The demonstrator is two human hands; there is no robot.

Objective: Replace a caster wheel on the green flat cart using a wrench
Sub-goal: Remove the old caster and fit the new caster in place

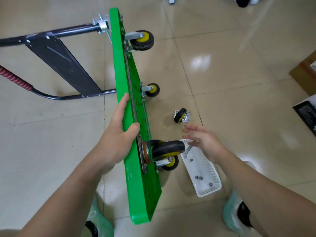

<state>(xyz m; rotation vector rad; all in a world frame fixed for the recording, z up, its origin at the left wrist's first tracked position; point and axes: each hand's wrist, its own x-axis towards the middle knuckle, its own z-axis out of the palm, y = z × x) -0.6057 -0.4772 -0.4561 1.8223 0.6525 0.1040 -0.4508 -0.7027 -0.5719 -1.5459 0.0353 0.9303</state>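
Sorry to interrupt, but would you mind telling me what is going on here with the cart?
A person has the green flat cart tipped on its edge on the floor, with the left hand gripping the deck to steady it. The right hand is open over a white basket holding a wrench and a few nuts. Four casters appear mounted on the underside, and one loose caster wheel lies on the tiles nearby.

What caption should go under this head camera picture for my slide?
Left hand steadies the green cart on its edge while right hand reaches above the white basket.
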